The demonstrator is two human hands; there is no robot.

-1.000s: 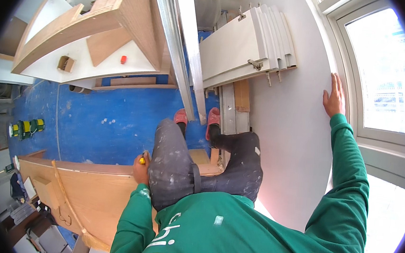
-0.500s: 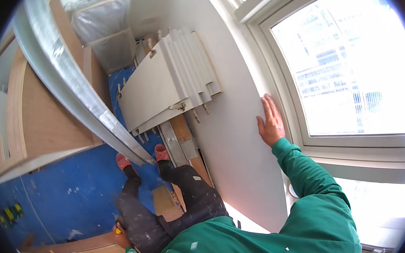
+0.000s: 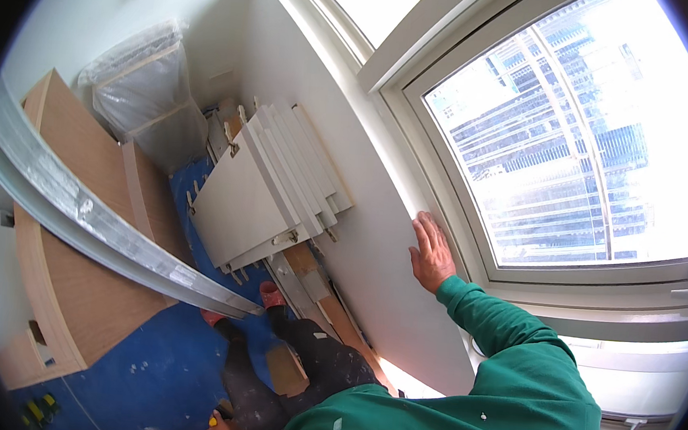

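Observation:
My right hand lies flat, fingers stretched out, on the white ledge beside the window frame. It holds nothing. Low down by my left thigh, my left hand is closed around a small dark tool with a yellow part; the sleeve and picture edge hide much of it, so its exact kind does not show. Several white cabinet doors with metal hinges lean in a stack against the wall, ahead of my legs.
Long metal channels stand close on the left, next to a wooden cabinet carcass. Blue sheeting covers the floor. A plastic-wrapped item stands in the far corner. Yellow-and-black tools and a cardboard piece lie on the floor.
My view has tilted upward, showing more of the window and the far wall. My right hand stays on the ledge, and my left hand still grips the yellow-and-dark tool.

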